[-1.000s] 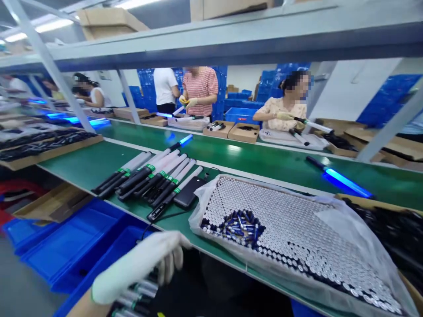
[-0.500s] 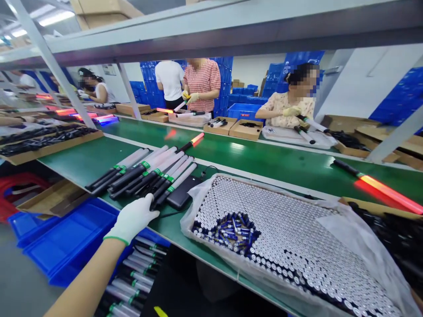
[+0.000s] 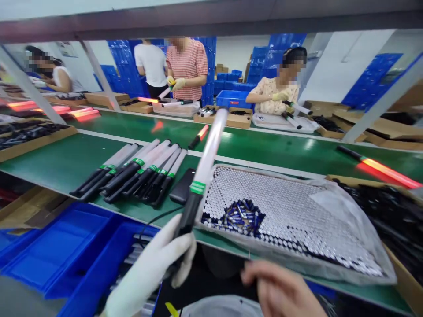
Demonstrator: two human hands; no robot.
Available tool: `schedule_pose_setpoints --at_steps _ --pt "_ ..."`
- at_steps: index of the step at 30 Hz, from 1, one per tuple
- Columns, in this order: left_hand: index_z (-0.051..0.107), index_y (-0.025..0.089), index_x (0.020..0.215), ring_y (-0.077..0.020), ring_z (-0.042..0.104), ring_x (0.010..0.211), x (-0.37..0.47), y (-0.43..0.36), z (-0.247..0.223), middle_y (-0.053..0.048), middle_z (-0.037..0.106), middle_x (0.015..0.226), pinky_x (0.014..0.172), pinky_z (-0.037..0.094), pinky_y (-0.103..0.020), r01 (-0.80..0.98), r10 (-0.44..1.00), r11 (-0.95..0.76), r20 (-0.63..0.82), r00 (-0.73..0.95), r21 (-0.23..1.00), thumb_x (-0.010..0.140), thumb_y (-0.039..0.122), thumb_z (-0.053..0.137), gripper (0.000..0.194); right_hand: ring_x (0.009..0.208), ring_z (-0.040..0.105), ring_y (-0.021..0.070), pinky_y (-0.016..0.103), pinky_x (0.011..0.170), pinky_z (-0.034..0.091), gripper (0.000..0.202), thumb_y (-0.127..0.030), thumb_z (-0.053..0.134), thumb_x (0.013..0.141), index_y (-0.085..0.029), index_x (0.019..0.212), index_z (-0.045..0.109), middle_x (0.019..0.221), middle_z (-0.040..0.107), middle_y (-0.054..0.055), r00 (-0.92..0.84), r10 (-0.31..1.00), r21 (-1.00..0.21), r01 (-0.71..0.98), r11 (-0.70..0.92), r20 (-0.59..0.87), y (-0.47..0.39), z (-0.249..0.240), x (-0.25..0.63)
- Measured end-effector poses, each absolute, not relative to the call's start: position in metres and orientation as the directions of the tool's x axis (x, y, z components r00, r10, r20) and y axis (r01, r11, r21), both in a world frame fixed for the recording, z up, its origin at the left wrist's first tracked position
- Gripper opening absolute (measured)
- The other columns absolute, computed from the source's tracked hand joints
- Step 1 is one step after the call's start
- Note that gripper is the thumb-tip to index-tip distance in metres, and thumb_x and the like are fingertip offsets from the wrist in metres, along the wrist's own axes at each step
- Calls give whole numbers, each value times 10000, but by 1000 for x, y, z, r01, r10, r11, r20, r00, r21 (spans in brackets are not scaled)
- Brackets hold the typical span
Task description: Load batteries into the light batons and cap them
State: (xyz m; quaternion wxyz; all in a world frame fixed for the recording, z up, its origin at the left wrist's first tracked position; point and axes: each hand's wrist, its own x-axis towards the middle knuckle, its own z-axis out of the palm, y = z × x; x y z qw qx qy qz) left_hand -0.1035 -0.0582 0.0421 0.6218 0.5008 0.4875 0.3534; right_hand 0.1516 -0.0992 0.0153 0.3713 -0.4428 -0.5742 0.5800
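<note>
My left hand, in a white glove, is wrapped around the black handle of a light baton. The baton stands tilted up over the bench edge, its whitish tube unlit and a green band at the handle's top. My bare right hand is low at the right of centre, blurred, with loosely bent fingers apart and nothing visible in them. Beyond my left hand lies a row of similar batons beside a black power bank-like box. A plastic-lined tray of batteries lies above my right hand.
Along the green conveyor belt lie lit red batons, one at right. A box of black parts borders the battery tray. Blue bins stand below left. Co-workers handle batons across the belt. A shelf beam spans overhead.
My left hand has lifted one baton from the row and brought it right and nearer. My right hand has come into view. The camera view has shifted.
</note>
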Motion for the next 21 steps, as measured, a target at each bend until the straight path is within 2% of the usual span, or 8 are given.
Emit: schedule_pose_setpoints --at_steps 1,3,6,9,14,19,21 --pt "445 229 1069 -67 390 357 -88 -63 41 58 510 613 354 279 -176 -61 888 288 -243 390 956 905 477 532 310 568 571 127 303 475 456 452 -624 472 897 -363 1254 566 1211 603 86 -284 957 -998 34 -60 -67 -89 23 143" --pt "450 210 1111 -46 347 316 -62 -69 37 44 528 615 311 247 -153 -193 796 383 -217 565 903 898 575 498 425 579 522 102 273 479 418 562 -586 552 878 -313 1361 464 1252 587 105 -163 985 -980 -199 16 49 -67 39 130" --pt "494 185 1062 -51 352 281 -41 -73 31 30 535 556 280 288 -145 -326 722 470 -144 677 820 867 719 382 580 565 499 87 222 468 389 556 -516 607 874 -282 1353 448 1028 668 56 -147 985 -922 -386 28 91 -44 62 118" --pt "534 185 995 -67 377 256 -34 -76 32 30 548 543 250 313 -161 -403 671 557 -107 733 727 830 770 371 630 553 522 90 198 445 369 472 -475 608 885 -247 1285 501 854 668 22 -171 980 -910 -414 22 101 -42 76 115" --pt "564 152 849 -81 438 277 -33 -80 42 -3 561 518 253 325 -146 -356 605 624 -141 784 696 814 795 348 680 555 544 83 183 446 390 439 -451 594 903 -244 1280 507 849 665 16 -212 973 -906 -424 -3 96 -50 81 123" --pt "518 205 1124 -111 500 312 -34 -82 39 5 600 590 262 343 -161 -361 606 599 -110 788 715 851 773 267 679 579 558 97 205 469 417 428 -457 566 920 -265 1299 514 858 663 16 -233 957 -922 -380 72 171 -52 83 123" --pt "497 219 1161 -110 485 309 -34 -80 39 13 590 595 256 333 -163 -365 610 591 -102 786 720 852 769 276 668 574 556 98 208 462 406 434 -469 551 927 -279 1314 504 859 666 15 -246 949 -927 -362 98 196 -50 84 122"
